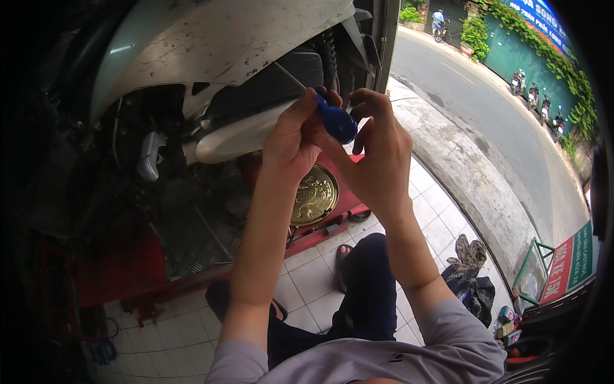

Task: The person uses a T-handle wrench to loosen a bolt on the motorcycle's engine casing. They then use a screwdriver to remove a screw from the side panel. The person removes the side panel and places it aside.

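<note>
A screwdriver with a blue handle (339, 123) points up and to the left. Its thin metal shaft reaches the lower edge of the motorbike's pale body panel (217, 45); whether the tip touches a screw there cannot be made out. My left hand (295, 137) is closed around the front of the handle, near the shaft. Beside the handle's butt end is my right hand (384, 153), its fingers bent and apart, with nothing visible in them. The panel is spotted with dirt.
Below my hands, a round gold-coloured tray (315, 195) lies on the red lift platform (128, 269). A pale exhaust cover (240, 137) and a footrest (150, 155) are behind my left arm. Dark bags (470, 281) lie on the tiled floor at right, near a sign (569, 265) and the street.
</note>
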Motion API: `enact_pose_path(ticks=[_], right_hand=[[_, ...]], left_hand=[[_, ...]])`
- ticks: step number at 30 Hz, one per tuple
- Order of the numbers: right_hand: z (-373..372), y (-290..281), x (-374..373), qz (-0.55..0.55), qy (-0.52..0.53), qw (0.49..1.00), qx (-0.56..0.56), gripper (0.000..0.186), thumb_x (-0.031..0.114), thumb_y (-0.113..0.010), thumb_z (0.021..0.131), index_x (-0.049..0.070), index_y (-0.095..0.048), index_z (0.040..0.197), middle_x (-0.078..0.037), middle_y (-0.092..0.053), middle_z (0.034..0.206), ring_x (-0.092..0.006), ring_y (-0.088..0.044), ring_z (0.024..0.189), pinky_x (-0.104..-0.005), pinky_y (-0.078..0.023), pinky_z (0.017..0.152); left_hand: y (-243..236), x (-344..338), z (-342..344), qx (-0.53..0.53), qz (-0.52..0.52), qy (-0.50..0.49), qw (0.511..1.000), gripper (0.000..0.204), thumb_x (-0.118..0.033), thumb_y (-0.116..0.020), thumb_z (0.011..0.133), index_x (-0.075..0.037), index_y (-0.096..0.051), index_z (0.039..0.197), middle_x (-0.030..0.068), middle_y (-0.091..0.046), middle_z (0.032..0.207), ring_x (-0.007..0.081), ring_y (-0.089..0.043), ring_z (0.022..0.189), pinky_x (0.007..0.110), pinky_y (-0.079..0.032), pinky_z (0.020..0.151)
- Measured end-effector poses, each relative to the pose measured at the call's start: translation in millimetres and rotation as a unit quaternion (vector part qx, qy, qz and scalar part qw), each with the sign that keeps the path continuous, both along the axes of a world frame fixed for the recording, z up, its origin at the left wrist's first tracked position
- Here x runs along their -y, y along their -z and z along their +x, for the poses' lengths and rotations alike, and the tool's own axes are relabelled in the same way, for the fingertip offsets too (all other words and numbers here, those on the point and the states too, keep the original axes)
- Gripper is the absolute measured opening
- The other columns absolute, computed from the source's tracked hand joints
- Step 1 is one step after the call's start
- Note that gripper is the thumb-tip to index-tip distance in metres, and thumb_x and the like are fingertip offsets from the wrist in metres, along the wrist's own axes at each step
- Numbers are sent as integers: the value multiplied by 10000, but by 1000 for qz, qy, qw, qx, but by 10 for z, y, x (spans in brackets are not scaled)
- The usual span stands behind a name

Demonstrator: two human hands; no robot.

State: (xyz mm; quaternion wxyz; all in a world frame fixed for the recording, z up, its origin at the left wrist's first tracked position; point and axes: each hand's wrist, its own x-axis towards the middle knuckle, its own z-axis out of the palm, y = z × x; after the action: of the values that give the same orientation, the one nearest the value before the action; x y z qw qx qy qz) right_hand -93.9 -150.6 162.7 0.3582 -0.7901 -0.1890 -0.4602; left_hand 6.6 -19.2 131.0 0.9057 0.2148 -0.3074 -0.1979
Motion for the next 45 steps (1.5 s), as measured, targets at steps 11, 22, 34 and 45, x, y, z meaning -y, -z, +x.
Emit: enact_pose_path(ticks=[11,22,34,45], right_hand=[[58,59,30,89,-33,991,-95,407,23,-779,688,-4,-583,1044,-120,-594,888,-232,-651,672,-319,-515,579],[106,75,87,55,-12,997,44,314,55,-797,733,-20,-603,969,-100,-629,790,-183,-616,572,-294,-498,541],[59,86,20,40,-24,998,34,291,147,-772,796,2,-573,951,-100,-619,658,-213,-636,537,-291,-480,507],[40,33,-37,60,-45,997,21,282,171,-760,803,12,-591,962,-90,-586,611,-241,-593,515,-323,-473,530]], left_hand=[[-14,70,-77,10,-28,-11,1000,259,-121,-587,967,67,-562,1143,168,-624,1157,241,-630,1072,357,-530,974],[-3,130,-36,4,-3,-40,999,239,-150,-639,946,26,-597,1102,135,-649,1090,223,-648,1025,357,-531,956],[13,16,-1,-14,88,-61,994,173,-198,-673,930,-45,-632,1001,58,-679,959,170,-670,937,333,-547,885],[159,-26,104,15,16,-16,1000,247,-188,-648,946,4,-601,1094,97,-681,996,214,-673,960,341,-538,920]])
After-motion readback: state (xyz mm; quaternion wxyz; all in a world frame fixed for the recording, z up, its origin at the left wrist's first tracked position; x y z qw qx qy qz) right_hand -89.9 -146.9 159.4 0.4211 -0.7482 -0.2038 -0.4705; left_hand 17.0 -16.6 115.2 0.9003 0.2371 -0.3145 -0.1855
